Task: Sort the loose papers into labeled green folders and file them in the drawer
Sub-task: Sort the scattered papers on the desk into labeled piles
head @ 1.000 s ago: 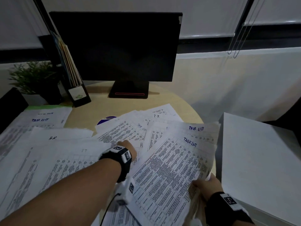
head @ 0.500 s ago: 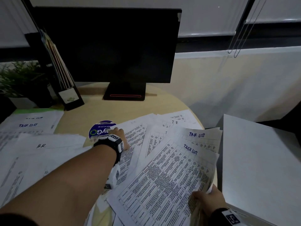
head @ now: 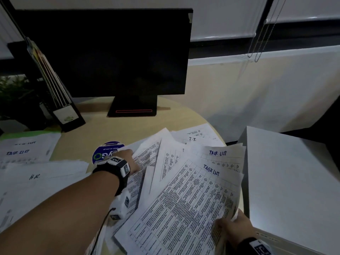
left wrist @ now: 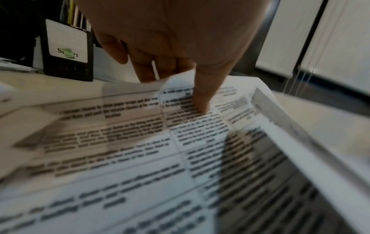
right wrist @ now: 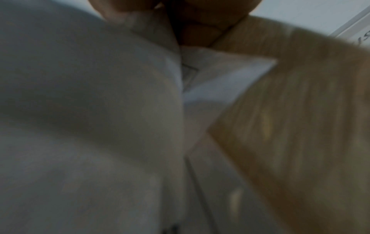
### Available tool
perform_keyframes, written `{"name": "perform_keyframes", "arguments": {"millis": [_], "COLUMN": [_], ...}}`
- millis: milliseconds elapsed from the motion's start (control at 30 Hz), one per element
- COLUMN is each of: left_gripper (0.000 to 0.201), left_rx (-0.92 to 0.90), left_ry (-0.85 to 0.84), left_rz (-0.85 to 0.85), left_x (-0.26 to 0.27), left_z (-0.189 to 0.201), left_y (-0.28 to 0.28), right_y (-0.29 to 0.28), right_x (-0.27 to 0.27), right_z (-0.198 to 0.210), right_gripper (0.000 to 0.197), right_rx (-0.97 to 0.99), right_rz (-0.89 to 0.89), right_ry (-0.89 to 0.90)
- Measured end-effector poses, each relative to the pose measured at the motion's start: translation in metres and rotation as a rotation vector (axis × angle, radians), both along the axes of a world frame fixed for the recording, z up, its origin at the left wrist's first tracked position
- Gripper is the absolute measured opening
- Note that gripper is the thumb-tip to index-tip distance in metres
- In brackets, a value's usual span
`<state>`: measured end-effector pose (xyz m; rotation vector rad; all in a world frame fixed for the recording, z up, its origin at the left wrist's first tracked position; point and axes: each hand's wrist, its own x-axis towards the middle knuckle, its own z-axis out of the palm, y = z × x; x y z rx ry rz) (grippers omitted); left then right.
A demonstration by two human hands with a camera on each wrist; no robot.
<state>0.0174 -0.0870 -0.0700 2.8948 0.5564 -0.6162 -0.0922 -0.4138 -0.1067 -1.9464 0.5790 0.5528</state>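
Observation:
Loose printed papers cover the round desk (head: 114, 129). My left hand (head: 131, 158) reaches across them and pinches the far edge of a printed table sheet (left wrist: 124, 142), thumb (left wrist: 202, 101) on top and fingers under the lifted edge. My right hand (head: 232, 228) grips the near right corner of a fanned stack headed "TASK LIST" (head: 211, 172). A sheet marked "I.T." (head: 193, 138) lies behind that stack. A sheet marked "H.R." (head: 35, 176) lies at the left. A green folder (head: 27, 134) at the far left carries more task list sheets.
A dark monitor (head: 103, 52) stands at the back. A black file holder (head: 68, 115) and a plant (head: 14, 96) are at the back left. A round blue sticker (head: 104, 153) sits by my left hand. A white cabinet top (head: 294, 181) adjoins the desk at the right.
My left hand has moved from the middle of the papers forward to a sheet's far edge by the blue sticker and pinched it. My right hand keeps its hold on the task list stack.

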Motion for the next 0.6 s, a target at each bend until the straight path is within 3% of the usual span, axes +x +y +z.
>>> {"name": "perform_keyframes", "arguments": {"millis": [133, 267, 400, 500, 600], "left_gripper": [0.021, 0.024, 0.024, 0.017, 0.013], "left_rx": [-0.223, -0.333, -0.400, -0.561, -0.848], "left_ry": [-0.318, -0.628, -0.880, -0.972, -0.975], "left_rz": [0.123, 0.225, 0.107, 0.013, 0.045], "left_x": [0.003, -0.006, -0.033, -0.059, -0.079], "left_z": [0.036, 0.077, 0.119, 0.141, 0.155], "left_y": [-0.004, 0.001, -0.006, -0.020, -0.031], "right_y": [0.001, 0.005, 0.003, 0.004, 0.003], "right_x": [-0.001, -0.002, -0.002, -0.006, -0.009], "right_z": [0.002, 0.001, 0.000, 0.002, 0.001], "right_gripper": [0.027, 0.027, 0.026, 0.024, 0.021], "right_rx": [0.004, -0.006, 0.013, -0.002, -0.016], "right_rz": [-0.027, -0.045, -0.075, -0.052, 0.012], "right_ry": [-0.006, -0.016, -0.009, 0.004, -0.018]}}
